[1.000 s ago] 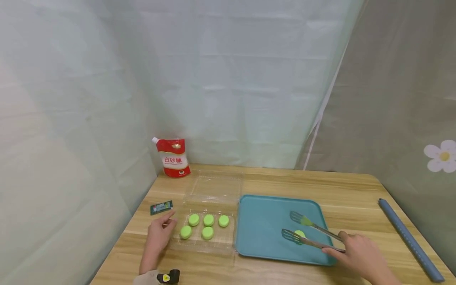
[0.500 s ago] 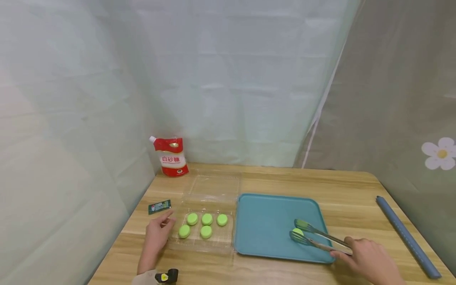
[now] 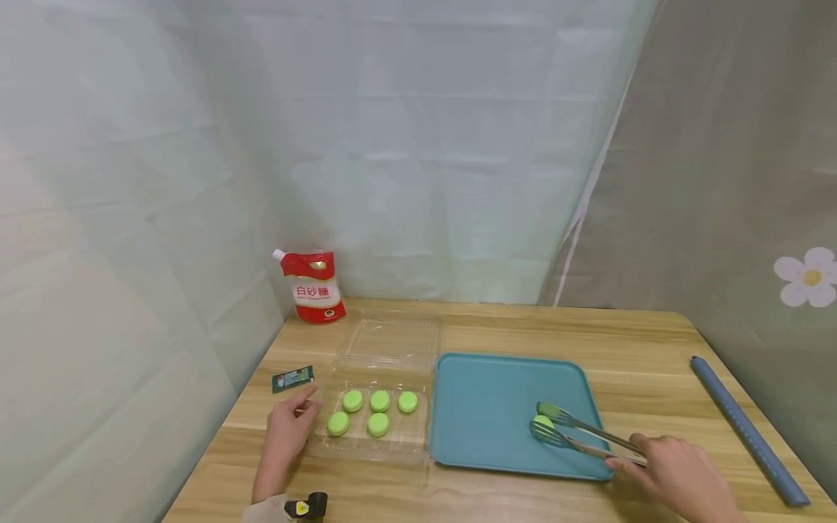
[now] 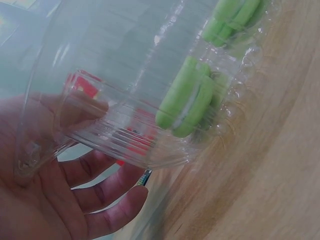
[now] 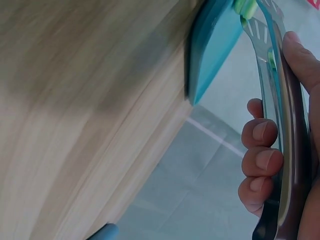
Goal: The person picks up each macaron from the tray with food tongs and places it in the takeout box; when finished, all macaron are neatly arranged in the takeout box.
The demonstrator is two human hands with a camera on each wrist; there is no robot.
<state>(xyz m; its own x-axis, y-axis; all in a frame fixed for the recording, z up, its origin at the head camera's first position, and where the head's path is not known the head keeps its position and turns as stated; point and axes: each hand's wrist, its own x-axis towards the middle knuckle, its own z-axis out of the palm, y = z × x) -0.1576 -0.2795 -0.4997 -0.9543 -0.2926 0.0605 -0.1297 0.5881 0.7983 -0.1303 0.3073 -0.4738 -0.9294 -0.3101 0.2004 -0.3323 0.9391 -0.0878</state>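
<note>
My right hand (image 3: pixel 683 476) grips the handles of metal tongs (image 3: pixel 604 436) with teal slotted heads. Between those heads, over the blue tray (image 3: pixel 484 414), is a green macaron (image 3: pixel 543 421), partly covered by the near head. In the right wrist view, the thumb lies along one arm of the tongs (image 5: pixel 290 120) and the fingers curl round the other. My left hand (image 3: pixel 290 428) lies beside the clear plastic box (image 3: pixel 405 447), its fingers loosely bent at the box's left side. Several green macarons (image 3: pixel 379 401) sit in two rows inside the box.
The box's clear lid (image 3: pixel 395 340) lies folded back behind it. A red and white sugar pouch (image 3: pixel 315 287) stands at the back left, and a small dark green packet (image 3: pixel 293 378) lies near the left hand. Along the right edge is a blue-grey rod (image 3: pixel 748 432).
The tongs have shifted a little to the right, and their heads have come closer together around the macaron on the tray. My left hand stays by the box.
</note>
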